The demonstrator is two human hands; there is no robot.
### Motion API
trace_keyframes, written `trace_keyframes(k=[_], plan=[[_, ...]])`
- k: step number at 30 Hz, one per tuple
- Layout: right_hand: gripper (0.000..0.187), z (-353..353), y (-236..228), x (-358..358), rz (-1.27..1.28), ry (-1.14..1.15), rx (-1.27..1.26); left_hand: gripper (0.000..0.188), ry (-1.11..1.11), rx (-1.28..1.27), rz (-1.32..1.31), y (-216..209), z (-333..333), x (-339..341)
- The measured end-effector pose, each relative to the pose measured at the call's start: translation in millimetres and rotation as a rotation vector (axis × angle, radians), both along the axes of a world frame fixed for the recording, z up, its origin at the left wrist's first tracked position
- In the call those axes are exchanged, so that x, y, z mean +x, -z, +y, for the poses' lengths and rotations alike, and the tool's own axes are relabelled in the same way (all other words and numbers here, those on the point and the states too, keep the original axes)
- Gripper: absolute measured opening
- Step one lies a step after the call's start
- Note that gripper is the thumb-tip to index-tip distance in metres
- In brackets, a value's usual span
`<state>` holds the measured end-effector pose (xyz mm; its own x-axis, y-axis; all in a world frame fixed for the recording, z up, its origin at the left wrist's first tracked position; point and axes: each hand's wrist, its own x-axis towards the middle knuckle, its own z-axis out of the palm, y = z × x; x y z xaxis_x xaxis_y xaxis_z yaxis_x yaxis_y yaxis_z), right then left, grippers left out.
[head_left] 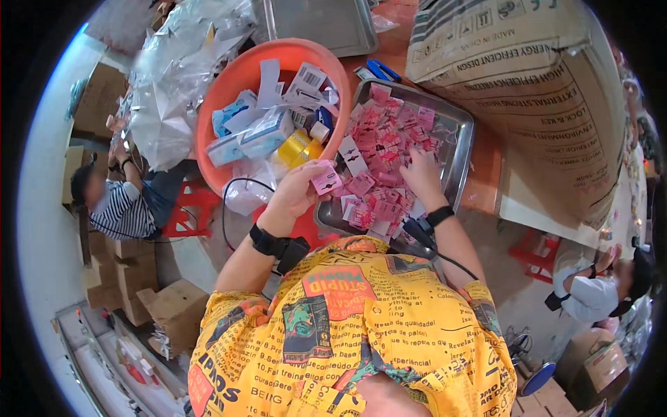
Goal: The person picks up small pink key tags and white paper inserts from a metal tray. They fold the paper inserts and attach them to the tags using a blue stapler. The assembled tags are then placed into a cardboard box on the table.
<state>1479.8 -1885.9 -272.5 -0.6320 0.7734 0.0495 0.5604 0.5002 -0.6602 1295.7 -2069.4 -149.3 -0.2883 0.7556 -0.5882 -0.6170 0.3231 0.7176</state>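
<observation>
My left hand (297,189) is closed on a small pink card (326,178), held up over the near left edge of a metal tray (463,156). A heap of pink cards (379,135) fills much of the tray, with some white pieces among them. Into the right part of this heap reaches my right hand (422,175). Its fingers are bent together at the cards; what they grip, if anything, is too small to make out. Both wrists wear black bands.
An orange basin (203,132) left of the tray holds blue-white packs, white labels and yellow tape rolls (300,148). Blue pens or cutters (382,69) lie behind the tray. A large carton (528,104) stands to the right. Two people sit at either side.
</observation>
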Motion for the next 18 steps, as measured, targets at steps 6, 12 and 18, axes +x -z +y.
trace_keyframes(k=[6, 12, 18], plan=[[0.023, 0.9, -2.9, 4.8, 0.165, -0.073, -0.153, 0.025, -0.048, 0.087, -0.123, 18.8, -10.4, 1.2], [0.008, -14.4, -45.1, 36.0, 0.698, 0.08, -0.733, 0.027, 0.062, 0.153, -0.366, 11.1, 14.0, 12.2], [0.009, -35.8, -81.4, 40.1, 0.727, 0.06, -0.243, 0.029, 0.067, 0.299, -0.497, -1.2, 38.0, 26.0]])
